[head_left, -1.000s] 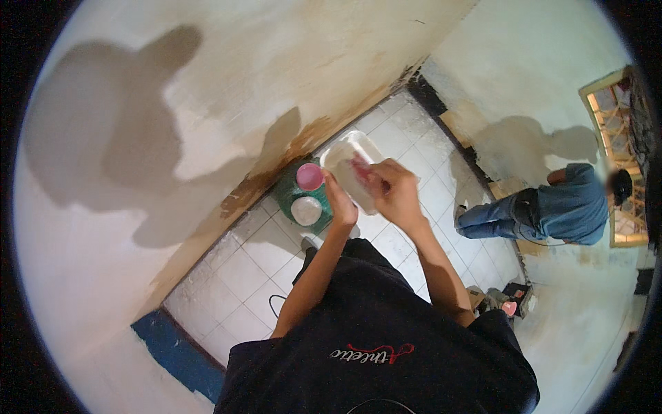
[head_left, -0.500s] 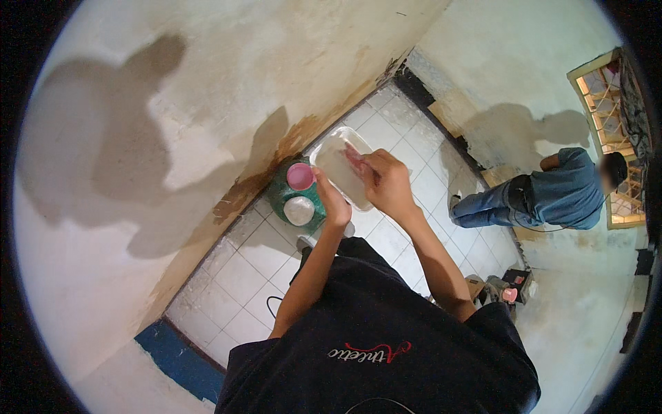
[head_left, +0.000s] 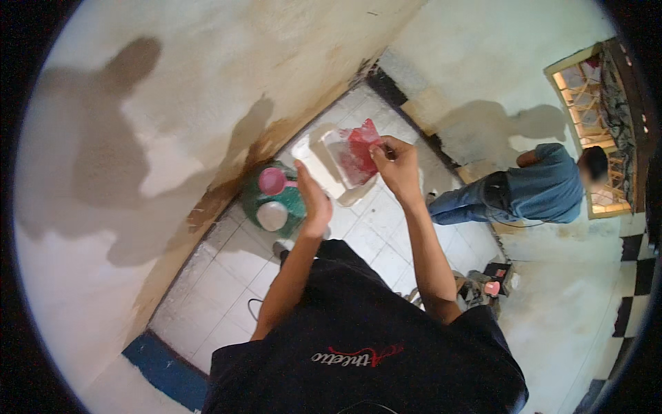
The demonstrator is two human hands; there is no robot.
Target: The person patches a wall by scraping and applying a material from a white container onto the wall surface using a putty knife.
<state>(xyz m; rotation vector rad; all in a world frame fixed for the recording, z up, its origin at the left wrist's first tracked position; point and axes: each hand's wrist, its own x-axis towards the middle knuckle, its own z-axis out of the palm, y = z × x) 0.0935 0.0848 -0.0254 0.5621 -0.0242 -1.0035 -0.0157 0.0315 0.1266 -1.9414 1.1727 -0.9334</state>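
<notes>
My left hand (head_left: 316, 207) is closed on the near-left edge of a shallow white tray (head_left: 308, 156), its thumb side along the rim. My right hand (head_left: 400, 168) pinches a flat red putty spreader (head_left: 363, 147) by its right side. Whitish paste smears the spreader's left part, which is held above the tray and hides some of it. Below and left of the tray, a green stool-like thing (head_left: 253, 196) carries a pink dipper (head_left: 273, 181) and a round white container (head_left: 272, 216).
A wall (head_left: 214, 124) with brown stains runs along the left. On the right another person (head_left: 545, 183) faces the wall by a grilled window (head_left: 579, 90). Tools and a pink cup (head_left: 492, 288) lie at lower right. White tiles (head_left: 231, 255) cover the floor.
My right hand has lifted and turned the spreader, so its flat red face now shows. The head view has shifted, moving the surroundings slightly left in the picture.
</notes>
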